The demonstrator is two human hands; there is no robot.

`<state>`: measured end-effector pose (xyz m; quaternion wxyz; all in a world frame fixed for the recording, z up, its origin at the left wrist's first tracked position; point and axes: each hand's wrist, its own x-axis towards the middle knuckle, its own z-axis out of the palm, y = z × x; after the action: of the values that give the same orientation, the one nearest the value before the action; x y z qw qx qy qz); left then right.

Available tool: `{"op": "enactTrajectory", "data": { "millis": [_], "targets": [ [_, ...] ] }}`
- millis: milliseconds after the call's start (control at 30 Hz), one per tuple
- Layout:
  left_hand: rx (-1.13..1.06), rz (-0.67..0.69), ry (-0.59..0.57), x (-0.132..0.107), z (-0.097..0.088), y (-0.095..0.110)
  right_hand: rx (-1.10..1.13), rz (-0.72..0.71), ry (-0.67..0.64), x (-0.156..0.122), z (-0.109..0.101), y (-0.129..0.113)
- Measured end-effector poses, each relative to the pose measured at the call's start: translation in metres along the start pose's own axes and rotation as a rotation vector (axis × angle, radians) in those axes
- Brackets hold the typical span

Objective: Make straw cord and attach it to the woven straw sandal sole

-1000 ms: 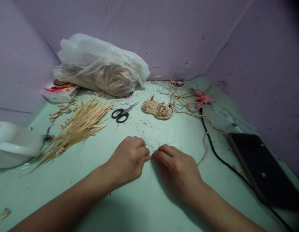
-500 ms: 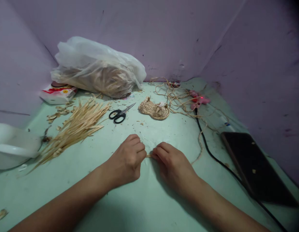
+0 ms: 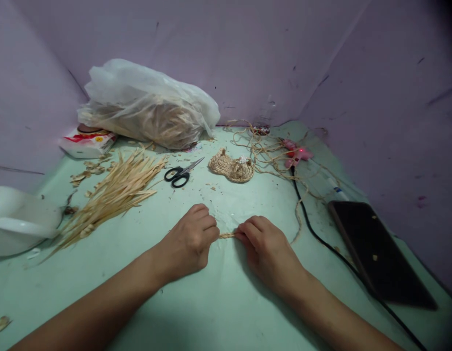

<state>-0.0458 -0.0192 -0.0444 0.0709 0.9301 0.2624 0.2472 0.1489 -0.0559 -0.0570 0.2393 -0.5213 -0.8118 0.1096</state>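
Both my hands rest on the pale green table (image 3: 218,302), fingers curled. My left hand (image 3: 189,241) and my right hand (image 3: 264,246) each pinch one end of a short twisted straw cord (image 3: 227,235), which stretches between them just above the surface. The rest of the cord is hidden inside my fingers. Beyond the hands lie black-handled scissors (image 3: 180,173) and a small woven straw piece (image 3: 231,167). A loose bundle of pale straw strips (image 3: 112,192) lies to the left.
A clear plastic bag of straw (image 3: 149,105) sits at the back, with a white-and-red packet (image 3: 87,143) beside it. A white container (image 3: 17,224) is at far left. Tangled twine (image 3: 270,146), a pink glue gun (image 3: 297,153) with black cable (image 3: 321,239), and a dark tablet (image 3: 375,253) lie right.
My hands have drawn slightly apart, so more of the twisted cord shows between them. The view has shifted a little to the right.
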Motion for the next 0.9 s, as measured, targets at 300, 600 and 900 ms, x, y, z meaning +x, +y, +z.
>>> {"op": "enactTrajectory", "data": {
  "millis": [300,600,900],
  "targets": [
    [-0.023,-0.072,-0.043,-0.005,-0.005,-0.001,0.013,0.041,-0.017,-0.004,-0.007,0.003],
    [-0.098,-0.175,-0.007,-0.011,-0.003,-0.002,0.096,0.084,-0.054,-0.003,-0.01,0.003],
    [-0.175,-0.227,-0.015,-0.018,-0.013,-0.007,0.164,0.126,-0.099,-0.001,-0.016,0.004]
  ]
}}
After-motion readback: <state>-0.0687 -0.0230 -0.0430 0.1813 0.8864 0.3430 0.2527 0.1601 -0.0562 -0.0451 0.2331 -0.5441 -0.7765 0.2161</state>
